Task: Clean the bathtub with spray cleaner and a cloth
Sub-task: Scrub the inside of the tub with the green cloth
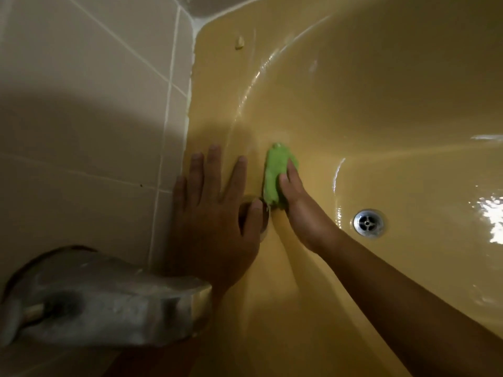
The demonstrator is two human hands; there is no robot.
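The wiping step is in hand: the right hand (299, 210) grips the bunched green cloth (275, 175) against the left wall of the glossy mustard-yellow bathtub (353, 104), and the left hand (215, 213) lies spread flat just left of it. The next move likely calls for firm strokes right toward the round chrome drain (368, 222). Count: one cloth, one drain, two hands.

Yellow tub (381, 118) (wet) w/ green cloth (273, 175).

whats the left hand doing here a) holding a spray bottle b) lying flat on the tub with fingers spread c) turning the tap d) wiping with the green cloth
b: the left hand lies flat with fingers spread on the tub, while the right hand holds the green cloth against the tub wall.
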